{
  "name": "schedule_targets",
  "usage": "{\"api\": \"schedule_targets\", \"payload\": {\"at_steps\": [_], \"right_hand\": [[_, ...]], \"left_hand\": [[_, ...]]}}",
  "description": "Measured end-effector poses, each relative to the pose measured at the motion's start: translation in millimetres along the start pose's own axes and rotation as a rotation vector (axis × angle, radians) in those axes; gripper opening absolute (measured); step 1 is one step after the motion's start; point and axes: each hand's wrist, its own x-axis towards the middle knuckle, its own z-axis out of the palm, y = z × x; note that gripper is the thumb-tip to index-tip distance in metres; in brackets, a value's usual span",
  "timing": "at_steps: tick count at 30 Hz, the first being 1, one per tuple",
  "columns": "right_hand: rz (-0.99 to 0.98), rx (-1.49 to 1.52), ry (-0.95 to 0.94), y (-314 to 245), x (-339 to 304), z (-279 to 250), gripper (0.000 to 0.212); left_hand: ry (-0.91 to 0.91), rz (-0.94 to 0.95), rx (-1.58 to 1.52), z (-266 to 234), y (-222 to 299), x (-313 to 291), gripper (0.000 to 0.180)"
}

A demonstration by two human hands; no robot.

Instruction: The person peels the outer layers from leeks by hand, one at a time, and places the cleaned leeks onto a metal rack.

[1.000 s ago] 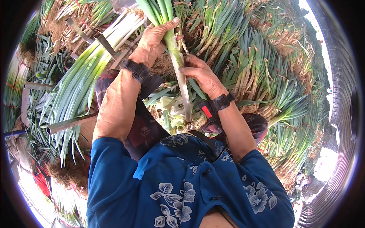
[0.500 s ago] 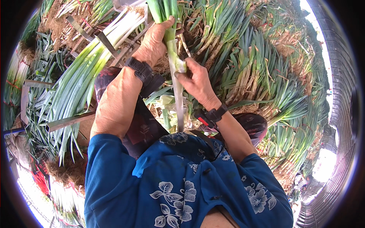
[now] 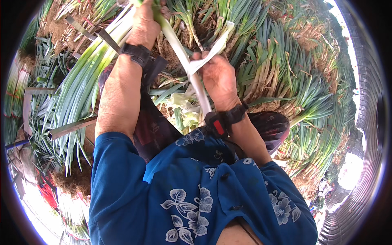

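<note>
1. Left hand, at 11 o'clock, is closed around a leek near its green end.
2. Right hand, at 1 o'clock, grips a pale sheath strip peeled away from the shank.
3. The leek slants from 11 o'clock to the centre.
4. Leaf scraps lie at 9 o'clock of its lower end.
5. Outward: leek bundle at 10, piled leeks at 2.

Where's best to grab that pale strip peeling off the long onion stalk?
Pinch the pale strip by its free upper end, probably from the upper right: that end sticks out beyond the right hand, while the other meets the stalk.
</note>
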Motion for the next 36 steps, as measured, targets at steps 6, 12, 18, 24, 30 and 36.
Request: {"api": "schedule_targets", "payload": {"at_steps": [6, 12, 18, 24, 30, 36], "right_hand": [[-0.080, 0.295, 0.237, -6, 36, -39, 0.012], [-0.039, 0.398, 0.209, -33, 48, -79, 0.013], [-0.138, 0.245, 0.205, -97, 28, -95, 0.013], [-0.649, -0.962, 0.493, -243, -62, -283, 0.016], [0.001, -0.825, 0.270, -116, -42, -166, 0.034], [0.085, -0.319, -0.074, -6, 17, -67, 0.053]], "left_hand": [[0.489, 0.000, -0.044, 1, 29, 23, 0.023], [0.523, 0.213, 0.026, -28, 29, 26, 0.023], [0.609, 0.294, -0.141, -63, 59, 28, 0.024], [0.814, 0.284, -0.206, -63, 101, 32, 0.028], [0.902, 0.240, 0.070, -78, 95, 22, 0.033], [0.807, 0.154, -0.305, -71, 71, 31, 0.030]]}}
